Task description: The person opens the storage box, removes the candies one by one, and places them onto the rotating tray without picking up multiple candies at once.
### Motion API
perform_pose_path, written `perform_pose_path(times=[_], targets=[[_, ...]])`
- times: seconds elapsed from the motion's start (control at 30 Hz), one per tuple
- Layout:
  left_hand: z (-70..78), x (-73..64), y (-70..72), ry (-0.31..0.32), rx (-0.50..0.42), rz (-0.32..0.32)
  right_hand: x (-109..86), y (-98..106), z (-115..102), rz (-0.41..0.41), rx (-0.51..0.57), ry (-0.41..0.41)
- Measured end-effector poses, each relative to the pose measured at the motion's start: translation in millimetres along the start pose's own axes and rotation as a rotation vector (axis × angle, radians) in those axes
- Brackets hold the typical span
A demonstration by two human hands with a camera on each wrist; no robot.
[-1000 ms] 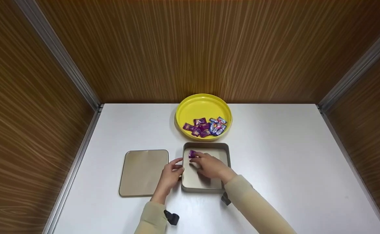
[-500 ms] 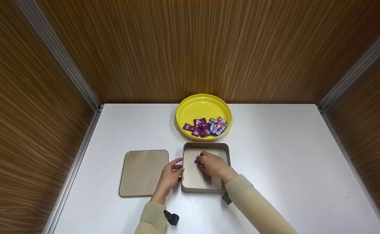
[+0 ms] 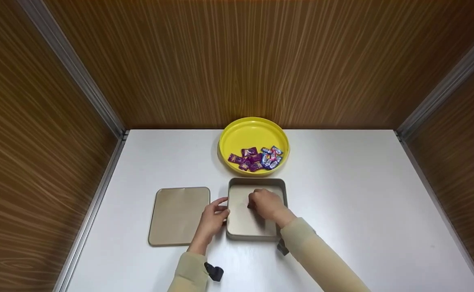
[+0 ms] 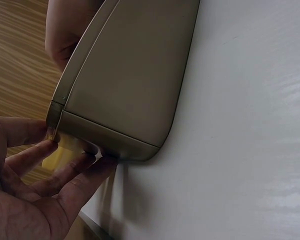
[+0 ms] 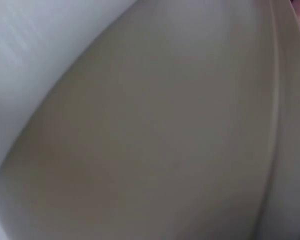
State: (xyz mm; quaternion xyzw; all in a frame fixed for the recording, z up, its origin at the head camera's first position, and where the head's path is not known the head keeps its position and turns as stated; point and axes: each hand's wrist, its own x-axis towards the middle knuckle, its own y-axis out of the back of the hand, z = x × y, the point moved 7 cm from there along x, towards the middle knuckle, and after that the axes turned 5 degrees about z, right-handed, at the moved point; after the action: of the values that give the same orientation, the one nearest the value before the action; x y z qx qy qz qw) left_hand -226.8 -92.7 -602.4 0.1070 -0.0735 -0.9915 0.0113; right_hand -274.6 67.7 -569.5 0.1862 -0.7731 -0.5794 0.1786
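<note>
My right hand (image 3: 266,204) is inside a beige metal tin (image 3: 257,237), fingers curled round a purple wrapped candy. Only a dark bit of that candy (image 3: 250,206) shows past the fingertips in the head view. On the tin's left side, the fingertips of my left hand (image 3: 212,219) touch the outer wall. In the left wrist view the spread fingers (image 4: 80,187) of that hand meet the tin's corner (image 4: 110,142). The tin's blurred wall (image 5: 155,120) fills most of the right wrist view, where the right hand's grip is hidden.
A flat beige lid (image 3: 178,215) lies left of the tin, close to my left wrist. Behind the tin stands a round yellow tray (image 3: 249,132) with purple candies (image 3: 251,158) and blue-and-white ones (image 3: 272,157). Wood-grain panels (image 3: 237,61) enclose the white table (image 3: 354,194).
My right hand has drawn the purple candy from the tin's upper left toward its middle, and the fingers have curled in over it. The left hand has kept still.
</note>
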Motion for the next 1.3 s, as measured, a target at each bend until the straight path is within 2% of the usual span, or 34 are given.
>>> perform_pose_path(times=[0.2,0.4,0.73,0.97,1.13,1.3], targets=[[-1.0,-0.5,-0.9,0.01,-0.024,-0.009,-1.2,-0.3,1.9,-0.002,0.058,0.013],[0.9,-0.9,0.2,0.009,-0.019,-0.003,-1.2,-2.2,5.7,-0.026,0.103,-0.036],[0.3,-1.1,0.2,0.005,-0.021,0.0,-1.8,-2.8,3.8,-0.036,0.027,-0.014],[2.6,-2.1,0.3,-0.007,-0.052,-0.003,-3.3,-4.1,1.2,-0.09,-0.01,-0.003],[2.4,-2.2,0.3,-0.02,-0.03,-0.004,-5.4,-2.3,-1.3,-0.109,-0.048,0.013],[2.7,-1.4,-0.1,-0.02,-0.017,0.006,-8.3,-0.5,-0.6,-0.125,-0.033,0.013]])
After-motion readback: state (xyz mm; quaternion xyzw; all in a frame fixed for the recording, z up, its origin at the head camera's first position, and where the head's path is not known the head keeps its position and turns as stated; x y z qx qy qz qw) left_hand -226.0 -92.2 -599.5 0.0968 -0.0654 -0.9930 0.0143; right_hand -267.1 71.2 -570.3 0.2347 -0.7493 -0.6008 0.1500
